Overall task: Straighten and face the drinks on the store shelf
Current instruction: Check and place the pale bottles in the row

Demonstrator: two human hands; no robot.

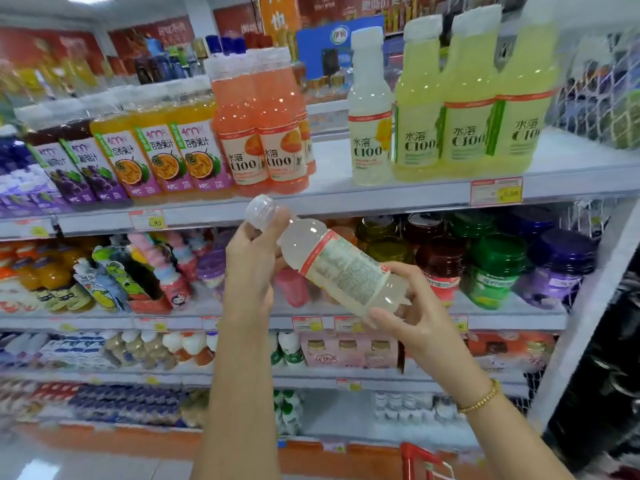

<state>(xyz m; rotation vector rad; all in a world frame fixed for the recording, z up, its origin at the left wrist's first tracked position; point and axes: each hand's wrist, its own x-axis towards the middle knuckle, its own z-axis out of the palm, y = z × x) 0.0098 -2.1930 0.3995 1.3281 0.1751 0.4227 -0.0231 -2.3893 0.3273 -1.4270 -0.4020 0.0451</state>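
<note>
Two hands share one pale bottle (341, 268), held slanted in front of the shelves. The left hand (252, 261) curls round the neck just under the white cap (260, 210), and the right hand (414, 318) grips the base. It looks full, so expect some weight. The plastic is smooth, probably slick, and likely gives a little under a squeeze. The labelled middle or the base seems the surest hold. Beyond, the top shelf (381, 197) shows a gap beside a lone twin bottle (369, 133), between orange bottles (263, 133) and yellow bottles (467, 109).

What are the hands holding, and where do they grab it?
A pale, clear plastic drink bottle with a white cap, tilted. The left hand grips its neck by the cap; the right hand holds its bottom end.
</note>
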